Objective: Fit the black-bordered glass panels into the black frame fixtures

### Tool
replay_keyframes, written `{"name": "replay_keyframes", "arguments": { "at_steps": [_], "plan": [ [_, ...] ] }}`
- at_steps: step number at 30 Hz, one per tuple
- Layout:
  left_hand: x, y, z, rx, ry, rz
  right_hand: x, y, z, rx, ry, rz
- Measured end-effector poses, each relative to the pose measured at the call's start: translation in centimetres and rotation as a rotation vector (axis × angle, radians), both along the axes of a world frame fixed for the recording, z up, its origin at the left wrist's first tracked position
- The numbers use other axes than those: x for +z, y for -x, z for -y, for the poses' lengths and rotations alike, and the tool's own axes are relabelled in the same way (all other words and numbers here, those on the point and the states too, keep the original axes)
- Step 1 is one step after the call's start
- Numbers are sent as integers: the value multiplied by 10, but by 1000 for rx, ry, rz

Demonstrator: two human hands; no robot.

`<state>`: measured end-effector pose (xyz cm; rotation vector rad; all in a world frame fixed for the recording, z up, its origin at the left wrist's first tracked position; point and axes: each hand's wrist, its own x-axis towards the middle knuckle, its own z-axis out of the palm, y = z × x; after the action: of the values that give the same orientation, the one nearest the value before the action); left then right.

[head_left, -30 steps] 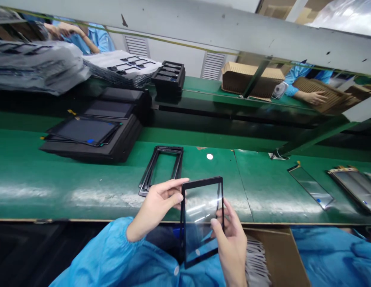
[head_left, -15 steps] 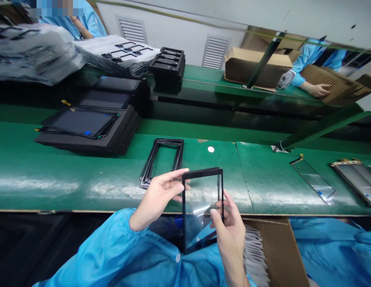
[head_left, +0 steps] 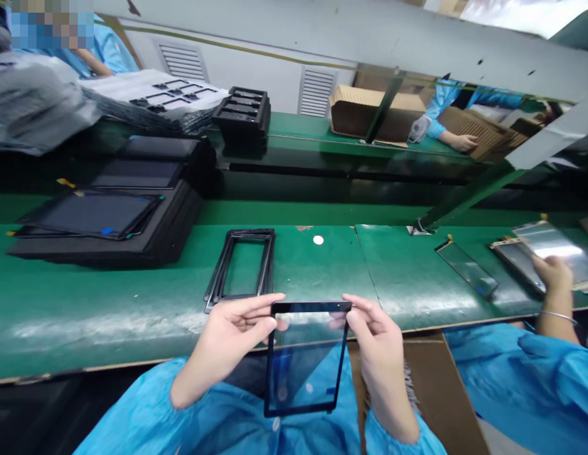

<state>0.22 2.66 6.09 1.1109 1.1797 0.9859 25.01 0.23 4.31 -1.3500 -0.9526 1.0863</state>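
I hold a clear glass panel with a black border [head_left: 306,360] upright over my lap, just in front of the green conveyor belt [head_left: 109,303]. My left hand [head_left: 232,332] pinches its upper left edge. My right hand [head_left: 377,341] grips the upper right corner, fingers curled round the edge. Both arms wear blue sleeves. A short stack of empty black frames [head_left: 244,265] lies on the belt right beyond my left hand.
A black tray stack with a dark screen on top [head_left: 104,224] sits at the left of the belt. Glass panels [head_left: 467,268] lie at the right, where a neighbour's hand [head_left: 552,275] touches one. An open cardboard box [head_left: 446,392] stands by my right knee. More trays [head_left: 244,117] and cartons sit behind.
My right hand slid from the panel's lower right side up to its top right corner, and the panel sank lower. A neighbour's hand came into view at the right.
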Motion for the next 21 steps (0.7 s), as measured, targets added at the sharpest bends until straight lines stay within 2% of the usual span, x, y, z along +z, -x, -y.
{"name": "replay_keyframes", "arguments": {
  "at_steps": [4, 10, 13, 15, 17, 19, 21],
  "plan": [
    [-2, 2, 0, 8, 7, -20, 5, 8, -1, -18, -1, -5],
    [-14, 10, 0, -24, -25, -55, 0, 13, 2, -71, 15, -71],
    [-15, 10, 1, -61, -171, -206, 0, 19, 1, -51, 16, -78],
    [-10, 6, 0, -151, -359, -408, 0, 26, 0, 21, 18, -83],
    [-3, 0, -1, -321, -461, -545, 0, 31, -1, 139, 32, -113],
    [2, -4, -3, -480, -394, -519, -1, 29, -2, 246, 70, -156],
    [4, -4, -4, -519, -224, -385, -4, 15, -2, 319, 138, -168]
  ]
}}
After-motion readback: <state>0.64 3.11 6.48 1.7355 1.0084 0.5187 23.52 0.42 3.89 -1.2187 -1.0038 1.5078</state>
